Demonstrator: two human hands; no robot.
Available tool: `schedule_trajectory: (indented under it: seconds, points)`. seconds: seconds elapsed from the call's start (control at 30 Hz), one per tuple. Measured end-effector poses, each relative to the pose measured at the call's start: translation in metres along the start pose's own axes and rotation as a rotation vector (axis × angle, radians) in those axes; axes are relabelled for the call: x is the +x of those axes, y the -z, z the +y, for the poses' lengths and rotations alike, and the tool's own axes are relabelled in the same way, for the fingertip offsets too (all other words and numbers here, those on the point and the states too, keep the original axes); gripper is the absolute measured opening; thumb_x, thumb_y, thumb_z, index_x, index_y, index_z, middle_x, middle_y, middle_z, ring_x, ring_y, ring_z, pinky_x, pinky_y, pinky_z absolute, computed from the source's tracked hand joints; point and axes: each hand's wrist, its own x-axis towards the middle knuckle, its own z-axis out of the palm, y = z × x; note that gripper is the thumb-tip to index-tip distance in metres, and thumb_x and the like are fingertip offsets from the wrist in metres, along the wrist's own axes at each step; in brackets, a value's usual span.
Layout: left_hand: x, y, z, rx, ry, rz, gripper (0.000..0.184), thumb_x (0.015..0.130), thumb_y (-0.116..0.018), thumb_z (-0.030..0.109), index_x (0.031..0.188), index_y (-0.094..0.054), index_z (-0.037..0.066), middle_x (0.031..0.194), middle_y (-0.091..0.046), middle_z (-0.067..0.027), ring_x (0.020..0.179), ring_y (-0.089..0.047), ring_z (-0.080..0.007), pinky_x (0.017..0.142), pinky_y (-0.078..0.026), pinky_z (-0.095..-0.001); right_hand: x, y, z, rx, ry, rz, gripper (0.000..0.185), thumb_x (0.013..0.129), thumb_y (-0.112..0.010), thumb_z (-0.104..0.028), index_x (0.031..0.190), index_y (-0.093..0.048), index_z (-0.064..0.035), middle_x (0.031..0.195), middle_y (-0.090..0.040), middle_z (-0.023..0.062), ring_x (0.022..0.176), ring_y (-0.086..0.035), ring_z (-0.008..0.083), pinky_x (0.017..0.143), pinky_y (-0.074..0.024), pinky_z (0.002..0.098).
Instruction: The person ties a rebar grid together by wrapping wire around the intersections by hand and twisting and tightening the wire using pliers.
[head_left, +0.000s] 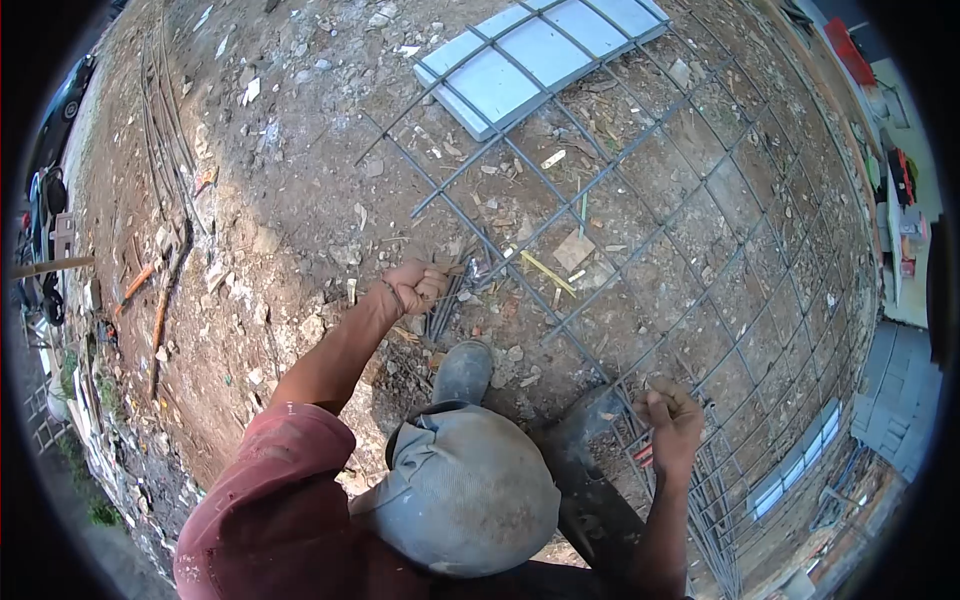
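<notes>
My left hand (418, 285) is closed in a fist above the dirt, left of a steel rebar mesh (505, 140). Something thin and tan seems to stick out past its fingers, too small to name. Beneath that hand, short dark rods (440, 318) lie on the ground. My right hand (672, 412) has thumb and fingers pinched together at the near edge of the mesh, close to a bar crossing. What the pinch holds, if anything, is hidden. A small red and white item (643, 455) shows just below this hand.
A pale rectangular board (540, 65) lies under the mesh's far end. A yellow strip (548, 273) and a square tile piece (573, 250) lie on the rubble. Long bars (165, 120) lie at left, more bars (712, 510) at lower right. My boot (463, 372) stands near the mesh.
</notes>
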Motion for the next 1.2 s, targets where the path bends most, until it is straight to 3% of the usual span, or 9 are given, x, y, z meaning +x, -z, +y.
schedule_trajectory:
  seconds: [0.27,0.43,0.57,0.67,0.77,0.9,0.97,1.07,1.2]
  points:
    - [0.0,-0.012,-0.021,-0.023,-0.022,-0.017,0.04,0.11,-0.037,0.009,0.149,-0.047,0.004,0.066,-0.035,0.0076,0.052,-0.03,-0.0019,0.038,-0.02,-0.0193,0.062,-0.096,-0.021,-0.068,-0.005,-0.304,0.023,0.099,-0.066,-0.008,0.119,-0.067,0.0053,0.095,-0.074,0.0132,0.083,-0.072,0.0163,0.078,-0.0576,0.0285]
    - [0.021,-0.029,-0.012,0.133,0.065,-0.276,0.046,0.11,-0.037,0.008,0.156,-0.039,0.009,0.069,-0.037,0.0069,0.053,-0.03,-0.0014,0.038,-0.021,-0.0182,0.06,-0.169,-0.031,0.136,-0.134,-0.47,0.031,0.099,-0.07,-0.015,0.12,-0.065,0.0075,0.102,-0.073,0.0152,0.082,-0.072,0.018,0.076,-0.0592,0.0302]
    - [0.017,-0.022,-0.015,0.25,0.054,-0.331,0.049,0.111,-0.039,0.01,0.16,-0.034,0.011,0.069,-0.037,0.0068,0.053,-0.028,-0.0005,0.037,-0.02,-0.017,0.06,-0.237,-0.038,0.271,-0.193,-0.435,0.038,0.097,-0.074,-0.022,0.119,-0.065,0.0085,0.104,-0.072,0.0156,0.077,-0.07,0.0194,0.072,-0.0599,0.0312]
    - [0.009,-0.026,-0.025,0.321,-0.01,-0.303,0.05,0.111,-0.039,0.011,0.16,-0.031,0.009,0.069,-0.037,0.0068,0.052,-0.029,0.0001,0.037,-0.02,-0.0165,0.067,-0.273,-0.034,0.072,-0.063,-0.303,0.042,0.091,-0.079,-0.021,0.118,-0.065,0.0086,0.094,-0.073,0.0139,0.073,-0.069,0.0176,0.065,-0.0569,0.0309]
    - [0.007,-0.031,-0.028,0.331,-0.008,-0.327,0.051,0.112,-0.039,0.011,0.161,-0.028,0.008,0.069,-0.037,0.007,0.053,-0.029,0.0003,0.037,-0.021,-0.0158,0.076,-0.286,-0.006,-0.107,0.157,-0.229,0.035,0.085,-0.072,-0.005,0.117,-0.066,0.0086,0.072,-0.069,0.0107,0.063,-0.065,0.014,0.056,-0.0473,0.0312]
    - [0.01,-0.028,-0.022,0.338,0.039,-0.355,0.051,0.112,-0.039,0.012,0.162,-0.028,0.008,0.07,-0.036,0.0066,0.054,-0.03,-0.0001,0.038,-0.021,-0.0163,0.052,-0.288,0.004,-0.277,0.274,-0.133,0.03,0.087,-0.068,-0.003,0.115,-0.067,0.0098,0.073,-0.069,0.011,0.059,-0.063,0.0151,0.055,-0.0477,0.0308]
    - [0.009,-0.027,-0.02,0.36,0.052,-0.373,0.051,0.112,-0.039,0.012,0.162,-0.028,0.008,0.07,-0.036,0.0065,0.054,-0.03,-0.0002,0.038,-0.022,-0.0165,0.046,-0.29,-0.002,0.156,-0.022,-0.138,0.022,0.091,-0.066,-0.005,0.109,-0.068,0.0082,0.074,-0.069,0.0107,0.058,-0.062,0.0157,0.054,-0.0491,0.0308]
    - [0.008,-0.027,-0.018,0.338,0.067,-0.367,0.052,0.112,-0.04,0.012,0.162,-0.028,0.01,0.069,-0.035,0.007,0.054,-0.029,-0.0007,0.039,-0.021,-0.0169,0.061,-0.289,-0.01,0.345,-0.27,-0.214,0.016,0.097,-0.065,-0.007,0.107,-0.067,0.0054,0.079,-0.068,0.0097,0.059,-0.063,0.0141,0.049,-0.0492,0.0259]
    - [0.008,-0.029,-0.021,0.383,0.029,-0.323,0.052,0.112,-0.041,0.012,0.162,-0.028,0.011,0.069,-0.035,0.0076,0.054,-0.027,-0.0006,0.039,-0.022,-0.016,0.076,-0.29,-0.019,0.308,-0.312,-0.336,0.01,0.096,-0.067,-0.009,0.097,-0.066,0.0015,0.077,-0.067,0.0081,0.059,-0.062,0.0137,0.049,-0.0496,0.0265]
